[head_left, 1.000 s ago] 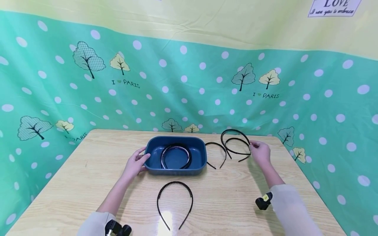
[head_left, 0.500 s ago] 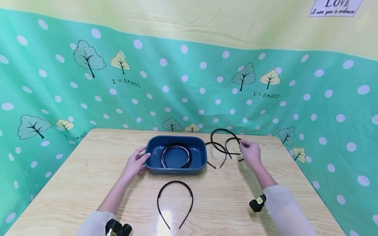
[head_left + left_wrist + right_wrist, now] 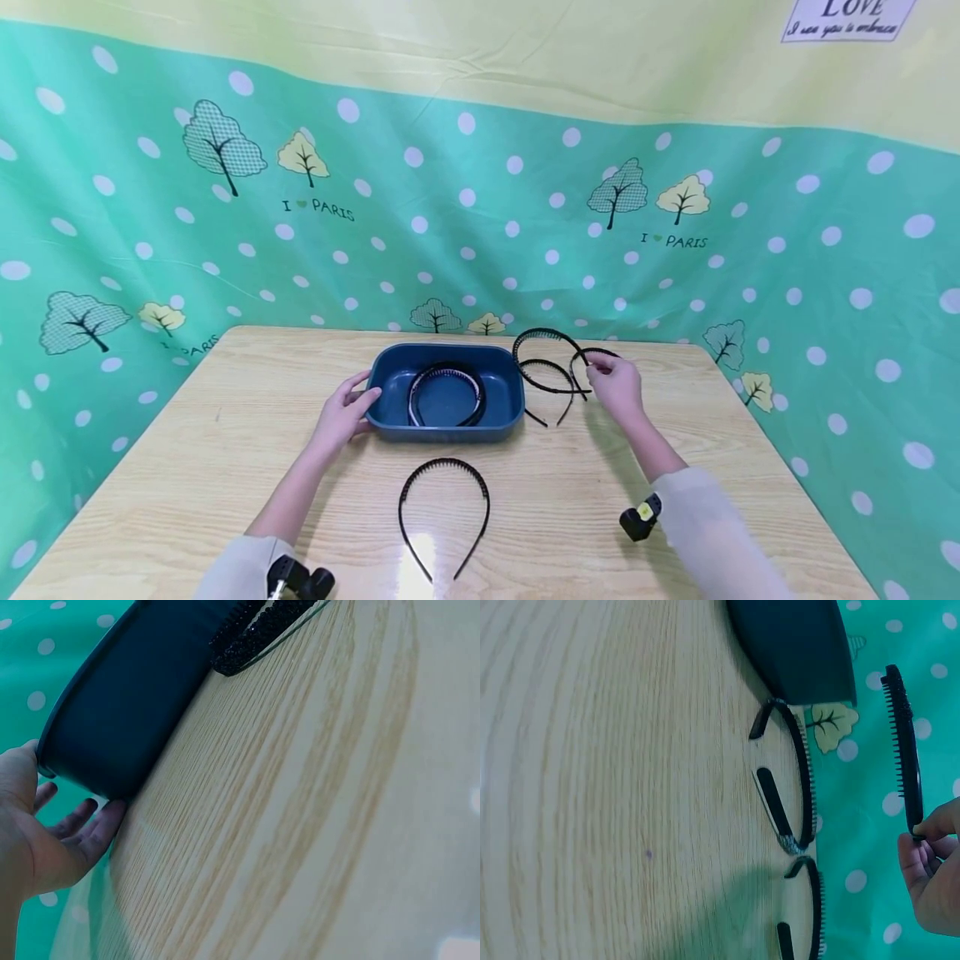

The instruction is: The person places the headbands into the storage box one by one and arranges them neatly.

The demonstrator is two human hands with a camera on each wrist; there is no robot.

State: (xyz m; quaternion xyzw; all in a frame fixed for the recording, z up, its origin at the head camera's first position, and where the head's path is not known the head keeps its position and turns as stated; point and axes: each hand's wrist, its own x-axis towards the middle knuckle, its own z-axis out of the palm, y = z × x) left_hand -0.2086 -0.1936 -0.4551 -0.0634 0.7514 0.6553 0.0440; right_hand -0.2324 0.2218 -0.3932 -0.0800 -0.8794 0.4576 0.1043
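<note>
My left hand (image 3: 341, 414) grips the left end of a dark blue plastic box (image 3: 450, 435), thumb over the rim and fingers along the outer wall. At the box's right, my right hand (image 3: 618, 388) pinches one end of a black toothed headband (image 3: 905, 750). This headband is raised, its arc overlapping the box's right corner in the head view. Inside the box lie dark headbands (image 3: 414, 402), stacked in a ring. Below the held one, two more black headbands rest on the table, the nearer-to-box headband (image 3: 808, 780) and a farther headband (image 3: 817, 907), partly behind my right hand.
Another black toothed headband (image 3: 447, 462) lies in front of the box, its ends toward me. The wooden table (image 3: 225, 433) ends at a green polka-dot cloth (image 3: 465, 225) hanging behind it and at the sides. Each sleeve carries a small black wrist camera (image 3: 641, 518).
My right hand has moved left with the held headband, from above the rightmost headband to the box's right corner. My left hand and the box have stayed put.
</note>
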